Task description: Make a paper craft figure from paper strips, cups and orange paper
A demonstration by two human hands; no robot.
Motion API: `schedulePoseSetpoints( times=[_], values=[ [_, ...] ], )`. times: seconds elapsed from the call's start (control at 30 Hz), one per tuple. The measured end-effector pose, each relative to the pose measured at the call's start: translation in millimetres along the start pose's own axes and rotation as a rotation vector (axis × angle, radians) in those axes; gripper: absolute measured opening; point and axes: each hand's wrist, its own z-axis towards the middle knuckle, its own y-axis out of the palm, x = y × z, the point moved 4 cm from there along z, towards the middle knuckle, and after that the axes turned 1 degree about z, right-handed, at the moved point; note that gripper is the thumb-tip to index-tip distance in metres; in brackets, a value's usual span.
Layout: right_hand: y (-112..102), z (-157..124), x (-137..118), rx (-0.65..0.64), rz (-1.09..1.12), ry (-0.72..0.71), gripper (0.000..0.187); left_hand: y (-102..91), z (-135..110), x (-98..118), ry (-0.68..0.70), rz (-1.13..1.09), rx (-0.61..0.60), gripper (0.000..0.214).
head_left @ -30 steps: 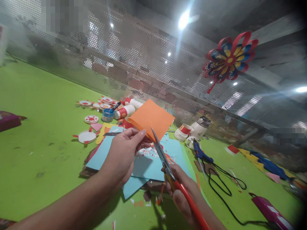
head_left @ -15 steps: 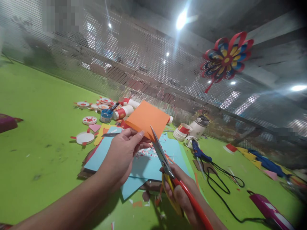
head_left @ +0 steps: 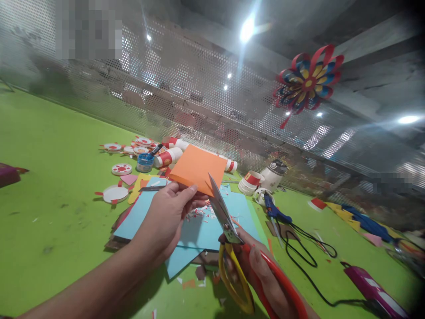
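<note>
My left hand [head_left: 168, 219] pinches the near corner of a folded orange paper [head_left: 196, 169] and holds it up above the table. My right hand [head_left: 262, 277] grips scissors [head_left: 232, 239] with a red and a yellow handle. The blades point up and away, and their tips touch the orange paper's near right edge. Under both hands lie light blue paper sheets [head_left: 206, 228] strewn with small red and white scraps.
On the green table [head_left: 59, 186] sit a blue paint pot [head_left: 145, 161], red-and-white paper cups [head_left: 170, 156], paper discs [head_left: 114, 193], a blue glue gun [head_left: 276, 212] with a black cord, and a magenta tool [head_left: 375, 290]. A perforated metal screen [head_left: 199, 97] backs the table; a paper flower [head_left: 307, 82] hangs there.
The scissor handles have spread apart, so the yellow loop now shows. The orange paper has dropped a little and tilted flatter. My left hand keeps its pinch.
</note>
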Motion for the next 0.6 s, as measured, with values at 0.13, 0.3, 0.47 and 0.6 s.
schedulePoseSetpoints(
  times=[0.13, 0.3, 0.47, 0.6],
  values=[
    [0.7, -0.2, 0.0, 0.002, 0.023, 0.031, 0.052, 0.9, 0.2, 0.6, -0.003, -0.003, 0.014, 0.012],
    [2.6, 3.3, 5.8, -0.011, 0.073, 0.016, 0.053, -0.5, 1.3, -0.6, -0.017, -0.023, 0.015, 0.009],
    [2.3, 4.1, 10.4, -0.001, 0.113, 0.019, 0.054, -1.4, 2.4, -1.4, -0.008, -0.018, 0.005, 0.007],
    [3.1, 3.0, 11.7, -0.023, 0.084, 0.011, 0.054, 0.2, 1.5, -0.8, -0.017, -0.011, 0.007, 0.008]
  ],
)
